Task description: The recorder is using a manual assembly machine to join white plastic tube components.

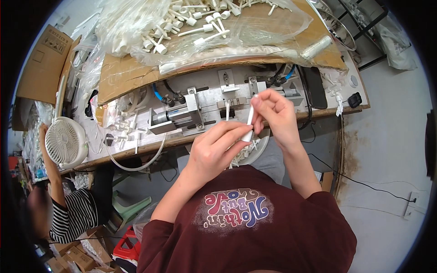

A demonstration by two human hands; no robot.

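Observation:
In front of my chest, both hands are closed on one slim white plastic stick (250, 116). My left hand (210, 150) pinches its wider lower end, while the fingers of my right hand (278, 113) grip near the top. The stick slants slightly to the right; parts of it are hidden by my fingers. Just beyond my hands, another white stick (227, 110) stands upright at the metal clamping fixture (226, 101) on the bench. Below my hands, a pale basin (260, 152) with small white plastic parts is partly hidden.
Metal cylinders (170, 117) with blue hoses flank the fixture. Cardboard (116, 75) behind it bears plastic sheeting and a heap of white capped sticks (182, 20). A white fan (66, 142) stands left, near a person in a striped sleeve (75, 214). A black phone (314, 88) lies right.

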